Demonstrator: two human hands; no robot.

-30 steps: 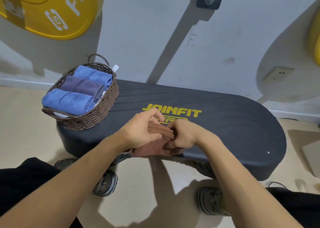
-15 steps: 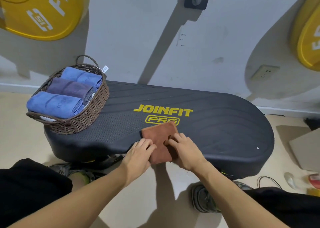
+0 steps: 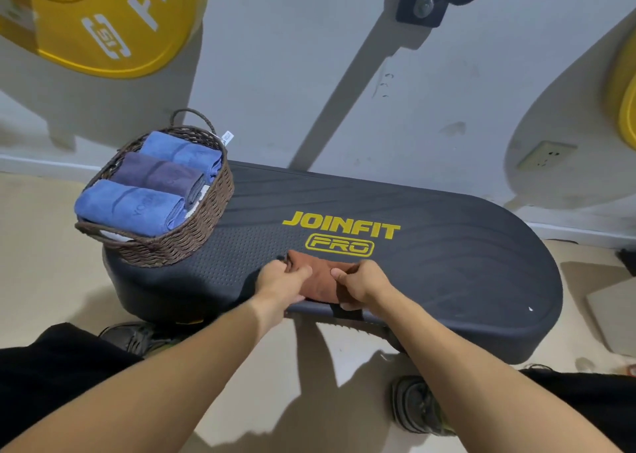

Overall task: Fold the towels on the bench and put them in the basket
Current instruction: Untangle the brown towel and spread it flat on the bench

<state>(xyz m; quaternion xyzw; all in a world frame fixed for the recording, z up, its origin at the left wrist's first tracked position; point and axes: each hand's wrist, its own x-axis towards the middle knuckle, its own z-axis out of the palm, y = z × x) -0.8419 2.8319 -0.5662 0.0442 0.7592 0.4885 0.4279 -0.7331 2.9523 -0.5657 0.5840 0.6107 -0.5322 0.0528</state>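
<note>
**Last brown towel gripped at table's near edge, basket off to the left**

A person's left hand (image 3: pixel 283 278) and right hand (image 3: pixel 359 280) each pinch an end of a small rust-brown, soft-napped folded towel (image 3: pixel 321 278) lying on the near edge of the dark, dimpled rubber-topped table (image 3: pixel 447 263). Both grips are closed on the cloth, thumbs on top. The towel's long axis runs left to right, parallel to the table's front. The oval, dark-brown woven wicker basket (image 3: pixel 203 225) stands on the table's left end, up and left of the towel, nearer the left hand. Three rolled towels (image 3: pixel 137 204), two blue and one purple-grey, already fill most of it.
</note>
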